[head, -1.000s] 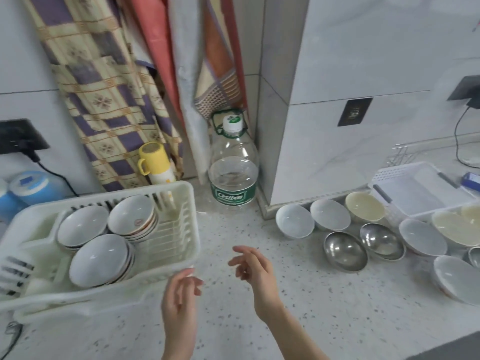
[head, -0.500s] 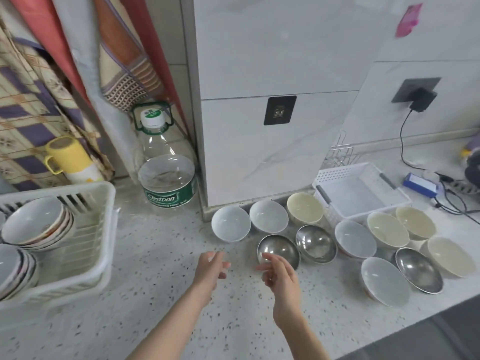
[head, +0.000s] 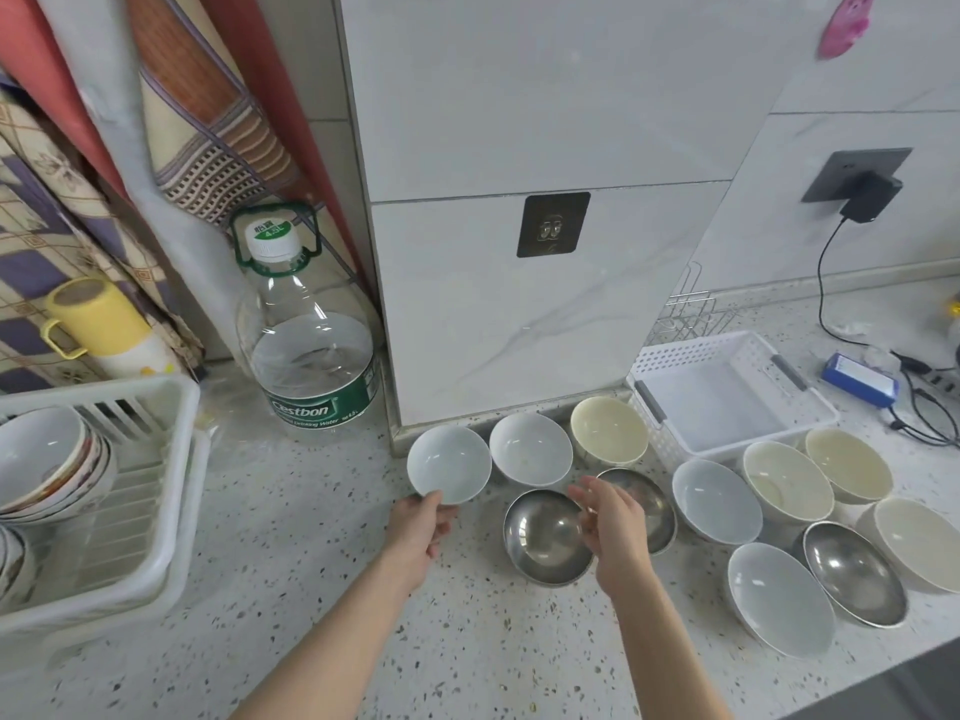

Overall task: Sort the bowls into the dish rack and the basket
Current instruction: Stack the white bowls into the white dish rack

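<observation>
White bowl [head: 449, 464] sits mouth-up, left hand [head: 418, 530] fingers gripping its near rim; right hand [head: 615, 527] loose, empty.

A pale speckled tabletop [head: 311, 589] runs below a white marble-tiled pillar [head: 519, 148] that juts forward from the wall. A dark socket plate [head: 552, 224] sits on the pillar's front. Left of the pillar stands a big water bottle [head: 306, 350], with patterned cloths [head: 197, 122] hanging behind it and a yellow flask [head: 98, 324] farther left. Right of the pillar, a black charger [head: 868, 200] is plugged into the wall, its cable [head: 822, 283] dropping to the tabletop near a blue box [head: 860, 379]. The light is soft and even.
</observation>
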`<state>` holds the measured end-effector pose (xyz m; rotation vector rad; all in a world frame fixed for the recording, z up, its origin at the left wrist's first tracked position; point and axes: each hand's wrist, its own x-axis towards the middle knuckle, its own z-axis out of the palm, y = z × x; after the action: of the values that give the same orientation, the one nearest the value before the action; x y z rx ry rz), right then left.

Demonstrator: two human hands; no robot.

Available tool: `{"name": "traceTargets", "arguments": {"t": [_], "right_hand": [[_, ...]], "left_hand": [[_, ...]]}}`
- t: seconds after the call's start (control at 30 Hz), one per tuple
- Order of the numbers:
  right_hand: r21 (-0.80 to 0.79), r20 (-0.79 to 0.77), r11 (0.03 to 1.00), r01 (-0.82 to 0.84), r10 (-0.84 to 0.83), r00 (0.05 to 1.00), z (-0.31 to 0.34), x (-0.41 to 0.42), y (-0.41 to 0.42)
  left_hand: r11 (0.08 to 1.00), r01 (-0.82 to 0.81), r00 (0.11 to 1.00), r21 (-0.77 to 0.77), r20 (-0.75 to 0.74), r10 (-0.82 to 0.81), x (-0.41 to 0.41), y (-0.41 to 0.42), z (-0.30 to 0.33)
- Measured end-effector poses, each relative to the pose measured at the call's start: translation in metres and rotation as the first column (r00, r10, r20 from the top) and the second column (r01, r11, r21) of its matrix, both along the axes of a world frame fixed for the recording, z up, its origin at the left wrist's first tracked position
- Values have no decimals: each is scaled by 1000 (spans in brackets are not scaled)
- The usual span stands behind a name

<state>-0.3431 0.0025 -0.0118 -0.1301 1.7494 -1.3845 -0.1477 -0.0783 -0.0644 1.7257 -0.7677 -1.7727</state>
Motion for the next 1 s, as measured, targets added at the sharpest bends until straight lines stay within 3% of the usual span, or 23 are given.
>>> {"name": "traceTargets", "arguments": {"t": [0.13,0.23,0.3,0.57,0.77,1.0], "right_hand": [[144,-204,983,-114,142,969,-9,-14,-16],[282,-411,940,-191,298,861,-9,-18,-26],[353,-466,905,-239,391,794,-9,-20,-35],[499,-381,810,-309,525,762,-25,-26,-66],[492,-304,807,-327,511,804,-31,-23,-74],[409,-408,855,-317,483,775,-24,-11,-75]], "left_hand": [[1000,-19,1000,-10,1,19,-3,-4,-3],[998,-58,998,-8,32,58,2,-5,-3],[998,-65,997,1,47,65,9,-4,-1],[989,-126,983,77,-123,135,41,8,17],[997,-66,995,41,-70,68,54,17,33],[995,-100,992,24,-71,101,67,27,43]]}}
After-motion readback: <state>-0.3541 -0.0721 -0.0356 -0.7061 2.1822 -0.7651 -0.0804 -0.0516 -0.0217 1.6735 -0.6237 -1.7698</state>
